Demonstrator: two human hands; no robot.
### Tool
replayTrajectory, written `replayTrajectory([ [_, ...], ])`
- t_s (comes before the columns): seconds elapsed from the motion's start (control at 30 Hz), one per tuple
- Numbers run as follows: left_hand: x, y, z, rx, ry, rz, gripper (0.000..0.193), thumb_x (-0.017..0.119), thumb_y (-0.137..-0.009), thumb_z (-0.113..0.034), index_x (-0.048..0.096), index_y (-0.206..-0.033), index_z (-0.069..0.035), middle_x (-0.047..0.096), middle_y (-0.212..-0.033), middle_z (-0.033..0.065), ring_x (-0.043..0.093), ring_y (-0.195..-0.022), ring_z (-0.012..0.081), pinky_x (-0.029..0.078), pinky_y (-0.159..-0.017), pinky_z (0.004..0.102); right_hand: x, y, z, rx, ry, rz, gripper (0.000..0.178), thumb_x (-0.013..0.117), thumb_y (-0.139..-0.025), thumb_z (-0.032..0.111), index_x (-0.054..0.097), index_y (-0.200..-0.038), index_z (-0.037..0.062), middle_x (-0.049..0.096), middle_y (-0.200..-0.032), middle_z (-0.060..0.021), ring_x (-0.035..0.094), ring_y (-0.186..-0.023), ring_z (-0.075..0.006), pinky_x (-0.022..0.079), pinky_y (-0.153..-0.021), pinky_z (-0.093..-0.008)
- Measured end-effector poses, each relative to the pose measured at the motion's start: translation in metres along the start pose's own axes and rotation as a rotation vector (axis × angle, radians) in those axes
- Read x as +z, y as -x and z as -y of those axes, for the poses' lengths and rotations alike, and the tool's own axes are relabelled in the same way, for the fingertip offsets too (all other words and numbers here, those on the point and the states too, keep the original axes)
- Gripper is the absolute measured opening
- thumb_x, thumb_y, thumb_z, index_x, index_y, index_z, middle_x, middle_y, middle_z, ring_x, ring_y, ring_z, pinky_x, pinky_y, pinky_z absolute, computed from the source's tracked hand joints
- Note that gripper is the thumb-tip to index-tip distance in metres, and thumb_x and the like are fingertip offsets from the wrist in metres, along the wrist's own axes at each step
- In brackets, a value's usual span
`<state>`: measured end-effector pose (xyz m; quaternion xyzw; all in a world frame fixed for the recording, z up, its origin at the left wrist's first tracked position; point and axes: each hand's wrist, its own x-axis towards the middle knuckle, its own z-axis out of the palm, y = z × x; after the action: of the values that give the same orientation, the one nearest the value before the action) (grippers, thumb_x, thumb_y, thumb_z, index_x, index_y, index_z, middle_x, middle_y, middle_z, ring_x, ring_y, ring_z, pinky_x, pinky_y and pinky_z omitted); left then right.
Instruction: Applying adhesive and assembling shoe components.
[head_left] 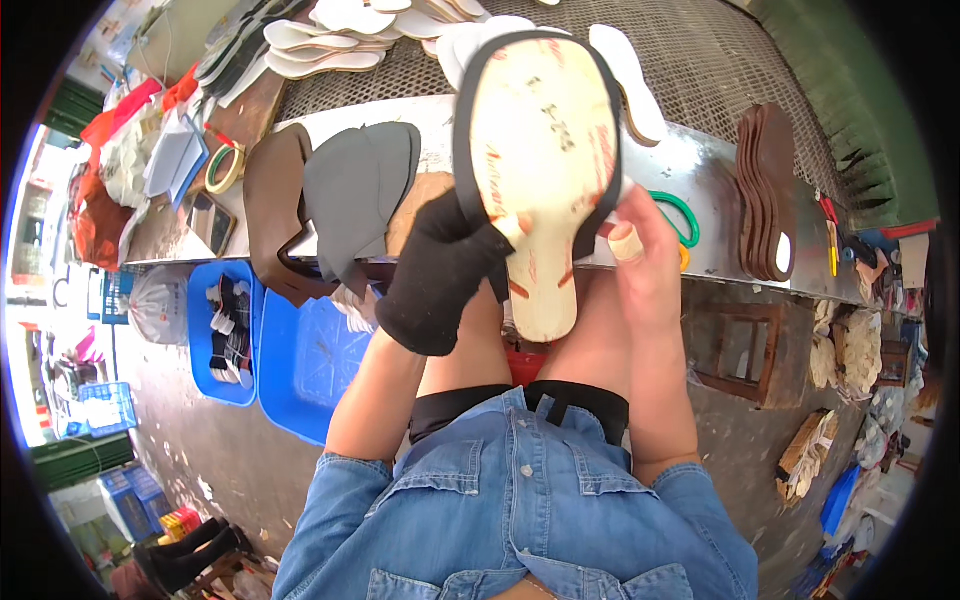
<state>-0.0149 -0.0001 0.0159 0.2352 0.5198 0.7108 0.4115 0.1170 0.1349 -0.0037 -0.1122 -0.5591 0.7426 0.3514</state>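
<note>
The sole (545, 185) is held up off the surface (695, 155), over the near edge and above the person's lap. Its far face is hidden, and how the dark band (462, 130) fastens there cannot be seen. The left hand (435, 280), in a black knit glove, closes its fingers on the sole's left edge near the waist; some fingertips are lost behind it. The right hand (650, 255) is bare apart from a beige cover (625, 243) on one digit. Its fingers are at the right edge, partly out of sight, so whether they pinch or only touch is hard to tell.

The sole is pale cream and smooth, with reddish and dark markings, broad at one end and narrowing to a rounded heel. The matte dark band wraps the broad end only. The long axis runs nearly straight away from the person, broad end far, heel toward the lap.

White soles (340, 50) on metal mesh (700, 60) are partly covered or cut off at the top. Flat grey pieces (360, 180) overhang the surface beside curled brown ones (275, 200). The right hand partly hides a green ring (690, 215).
</note>
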Motion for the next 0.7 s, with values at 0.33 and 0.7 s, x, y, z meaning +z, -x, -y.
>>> replayTrajectory([
  [0.33, 0.01, -0.003, 0.002, 0.205, -0.281, -0.018, 0.025, 0.072, -0.078, -0.009, 0.061, -0.098, 0.001, 0.063, -0.08, 0.0023, 0.057, -0.073, 0.006, 0.047, -0.063, 0.0232, -0.004, -0.008, -0.002, 0.008, -0.08, 0.107, 0.033, 0.066, -0.081, 0.005, 0.059, -0.113, -0.0033, 0.063, -0.112, -0.0108, 0.061, -0.1, -0.0174, 0.048, -0.089, -0.0323],
  [0.7, -0.005, -0.003, -0.025, 0.722, -0.967, 0.233, 0.021, 0.071, -0.074, -0.016, 0.056, -0.08, -0.003, 0.053, -0.07, 0.012, 0.054, -0.057, 0.0277, 0.041, -0.05, 0.0357, -0.004, -0.01, 0.0, 0.14, -0.349, 0.089, 0.032, 0.061, -0.084, 0.003, 0.058, -0.115, -0.0043, 0.064, -0.111, -0.0127, 0.063, -0.1, -0.0181, 0.05, -0.087, -0.0322],
])
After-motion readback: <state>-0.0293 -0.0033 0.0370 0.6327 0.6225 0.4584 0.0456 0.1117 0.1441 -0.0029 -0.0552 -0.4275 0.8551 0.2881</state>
